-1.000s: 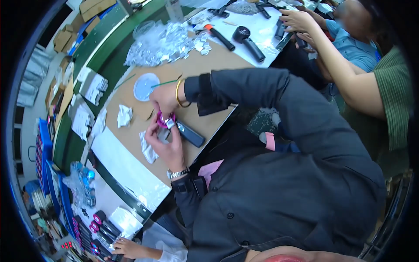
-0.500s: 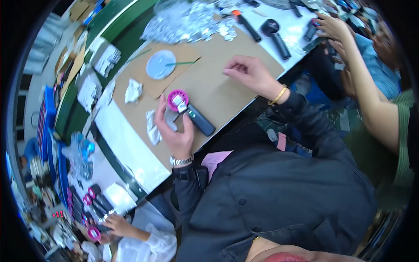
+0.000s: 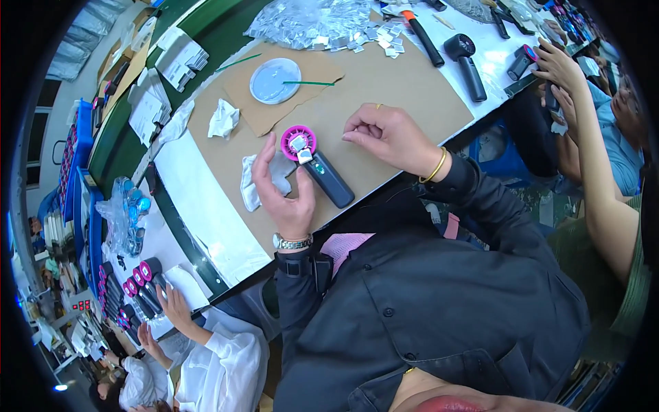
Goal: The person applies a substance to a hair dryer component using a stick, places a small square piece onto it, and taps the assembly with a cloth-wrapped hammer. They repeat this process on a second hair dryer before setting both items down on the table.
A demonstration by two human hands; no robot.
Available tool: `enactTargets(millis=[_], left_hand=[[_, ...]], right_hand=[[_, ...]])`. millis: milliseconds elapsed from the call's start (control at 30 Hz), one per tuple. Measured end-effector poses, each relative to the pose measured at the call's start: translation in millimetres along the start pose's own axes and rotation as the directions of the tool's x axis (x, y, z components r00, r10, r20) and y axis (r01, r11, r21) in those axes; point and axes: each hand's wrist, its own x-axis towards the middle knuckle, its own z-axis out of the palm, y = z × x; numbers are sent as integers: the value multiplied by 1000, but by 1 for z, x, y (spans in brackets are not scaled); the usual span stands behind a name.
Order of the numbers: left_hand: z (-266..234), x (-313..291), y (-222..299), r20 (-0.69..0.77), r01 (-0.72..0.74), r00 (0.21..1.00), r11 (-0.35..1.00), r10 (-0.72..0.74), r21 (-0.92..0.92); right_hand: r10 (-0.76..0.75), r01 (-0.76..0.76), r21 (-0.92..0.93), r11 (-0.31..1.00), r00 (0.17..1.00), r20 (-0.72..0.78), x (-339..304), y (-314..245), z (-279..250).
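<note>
A handheld fan (image 3: 332,184) with a dark handle and a magenta round head lies on the brown cardboard sheet (image 3: 384,75). Two small pale square pieces (image 3: 299,143) sit at the middle of its head and just below. My left hand (image 3: 285,196) is open beside the fan, thumb and fingers spread around its left side. To the fan's right, my right hand (image 3: 395,141) hovers with curled fingers and thumb drawn together; whether anything small is pinched there is hidden. White crumpled cloth (image 3: 249,185) lies behind my left fingers.
Beyond the fan are a round translucent lid (image 3: 275,81) with a green stick (image 3: 309,83) and a heap of silvery squares (image 3: 309,24). Another dark fan (image 3: 470,75) lies far right. Co-workers' hands are at both sides, near a row of fans (image 3: 141,285) at left.
My right hand has come closer to the fan's head, while my left stays beside it. The whole view has shifted slightly. The co-worker at lower left has moved their hands apart.
</note>
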Motion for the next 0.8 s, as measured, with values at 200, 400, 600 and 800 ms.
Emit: enactTargets(millis=[200,400,600,800], left_hand=[[2,-1,-1,2,26,1000,999,-26,-27],[6,-3,6,21,50,999,995,-48,-85],[9,-3,9,56,70,996,989,-63,-130],[4,-3,6,41,75,997,995,-72,-73]], right_hand=[[9,-10,-27,1000,1000,-21,2,4,2],[-26,23,-73,997,999,-43,-4,14,-5],[-21,4,-126,992,992,-127,-11,30,-15],[21,-30,-87,996,995,-99,-9,29,-20]])
